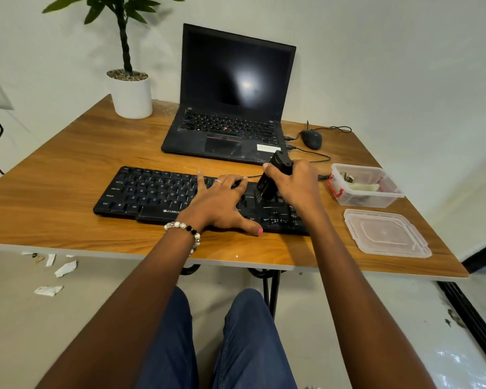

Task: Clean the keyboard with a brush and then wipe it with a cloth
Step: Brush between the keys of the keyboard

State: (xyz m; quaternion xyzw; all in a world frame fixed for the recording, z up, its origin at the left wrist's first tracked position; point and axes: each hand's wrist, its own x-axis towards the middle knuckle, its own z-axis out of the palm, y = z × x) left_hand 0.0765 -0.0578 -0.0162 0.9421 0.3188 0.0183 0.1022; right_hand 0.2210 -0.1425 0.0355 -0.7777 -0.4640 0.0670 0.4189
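Observation:
A black keyboard [152, 195] lies across the wooden table [68, 169] in front of me. My left hand [222, 203] rests flat on its middle keys with fingers spread, holding nothing. My right hand [295, 183] grips a black brush [272, 178] held nearly upright, its bristle end down on the keys at the keyboard's right side. A pale green cloth [362, 187] lies inside the open clear box at the right.
An open black laptop [230, 102] stands behind the keyboard, with a mouse [311, 138] and cables to its right. A potted plant [131, 91] is at the back left. The clear plastic box [376, 197] and its lid [387, 234] sit near the right edge.

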